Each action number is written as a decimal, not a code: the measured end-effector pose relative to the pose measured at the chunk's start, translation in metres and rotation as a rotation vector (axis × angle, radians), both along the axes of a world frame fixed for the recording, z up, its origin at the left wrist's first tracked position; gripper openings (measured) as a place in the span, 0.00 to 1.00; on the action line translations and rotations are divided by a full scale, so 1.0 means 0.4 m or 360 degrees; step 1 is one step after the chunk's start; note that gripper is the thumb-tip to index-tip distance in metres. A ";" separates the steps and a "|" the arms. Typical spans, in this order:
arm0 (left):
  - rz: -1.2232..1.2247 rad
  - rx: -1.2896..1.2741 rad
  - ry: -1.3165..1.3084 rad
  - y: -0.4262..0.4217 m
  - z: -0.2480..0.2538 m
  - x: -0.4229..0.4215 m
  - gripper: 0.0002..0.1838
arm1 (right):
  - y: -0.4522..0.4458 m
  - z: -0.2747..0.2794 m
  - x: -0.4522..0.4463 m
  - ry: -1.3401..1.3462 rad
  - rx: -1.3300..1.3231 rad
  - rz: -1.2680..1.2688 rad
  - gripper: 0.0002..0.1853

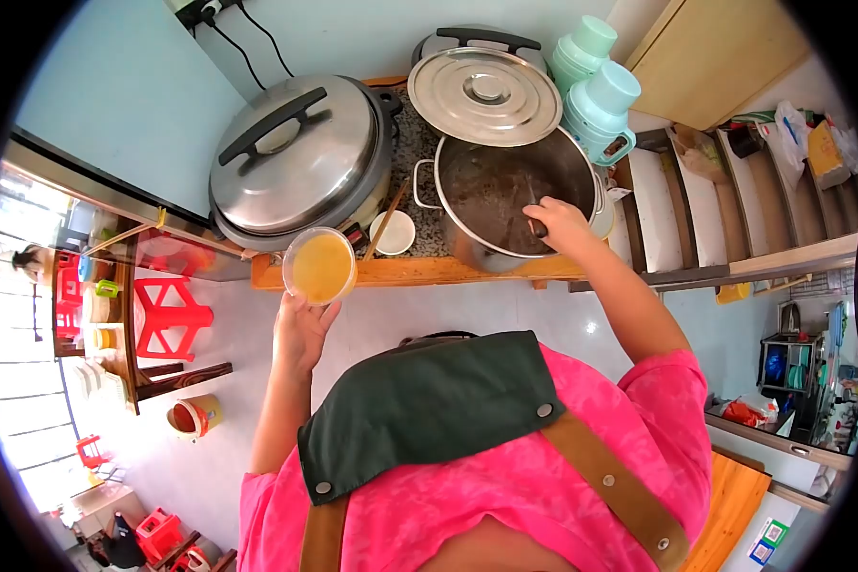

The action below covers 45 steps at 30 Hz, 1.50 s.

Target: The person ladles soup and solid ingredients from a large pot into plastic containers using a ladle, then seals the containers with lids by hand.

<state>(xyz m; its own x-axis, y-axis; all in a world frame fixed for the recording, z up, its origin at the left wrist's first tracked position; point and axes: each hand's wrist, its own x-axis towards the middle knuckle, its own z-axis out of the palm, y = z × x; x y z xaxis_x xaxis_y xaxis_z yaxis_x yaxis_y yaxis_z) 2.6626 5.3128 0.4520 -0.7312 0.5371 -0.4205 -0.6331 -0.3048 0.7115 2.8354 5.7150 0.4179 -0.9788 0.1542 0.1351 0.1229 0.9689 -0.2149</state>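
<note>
My left hand (pixel 300 334) holds up a clear round plastic bowl (pixel 320 267) of yellow liquid, just in front of the counter edge. In my right hand (pixel 561 227) is the dark handle of a ladle (pixel 538 229); its metal shaft runs down into a big steel pot (pixel 486 250), and its head is hidden. Dark brownish liquid (pixel 486 181) shows inside the pot. The round steel lid (pixel 484 95) rests at the pot's far rim, partly over it. A small white cup (pixel 393 234) stands left of the pot, a wooden stick (pixel 387 217) beside it.
A large lidded cooker (pixel 296 153) stands on the counter at left, another (pixel 477 40) behind the lid. Light green lidded containers (pixel 602 105) are at back right. Slatted compartments (pixel 715 195) extend right. Red stools (pixel 170 315) and a bucket (pixel 194 417) are on the floor at left.
</note>
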 end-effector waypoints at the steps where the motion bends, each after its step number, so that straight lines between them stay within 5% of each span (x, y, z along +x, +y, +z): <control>1: -0.0004 0.0001 0.0017 0.012 -0.004 -0.003 0.23 | 0.004 -0.008 -0.013 -0.0052 -0.0023 0.0004 0.17; 18: -0.0401 0.0172 -0.0037 0.095 -0.074 -0.115 0.25 | -0.054 -0.009 -0.056 -0.0018 -0.0724 -0.0127 0.11; 24: -0.0368 0.0216 -0.0058 0.148 -0.065 -0.089 0.26 | -0.045 0.009 -0.030 -0.0237 -0.1139 -0.0491 0.09; 30: -0.0319 0.0343 -0.0076 0.200 -0.063 -0.046 0.25 | -0.007 0.018 0.055 0.0195 -0.1884 -0.0765 0.09; 37: -0.0298 0.0283 -0.0123 0.264 -0.059 0.003 0.25 | 0.044 0.113 0.148 0.0550 -0.2027 -0.1095 0.12; 45: -0.0341 0.0235 -0.0082 0.303 -0.064 0.024 0.26 | 0.008 0.156 0.168 0.0541 -0.1651 -0.0674 0.09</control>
<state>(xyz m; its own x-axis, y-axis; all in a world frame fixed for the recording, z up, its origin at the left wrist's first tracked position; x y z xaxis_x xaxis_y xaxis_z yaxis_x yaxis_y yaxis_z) 2.6722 5.4340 0.4264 -0.5737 0.7359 -0.3597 -0.7287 -0.2581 0.6343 2.9027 5.7180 0.4801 -0.7607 0.6491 -0.0021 0.1778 0.2052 -0.9624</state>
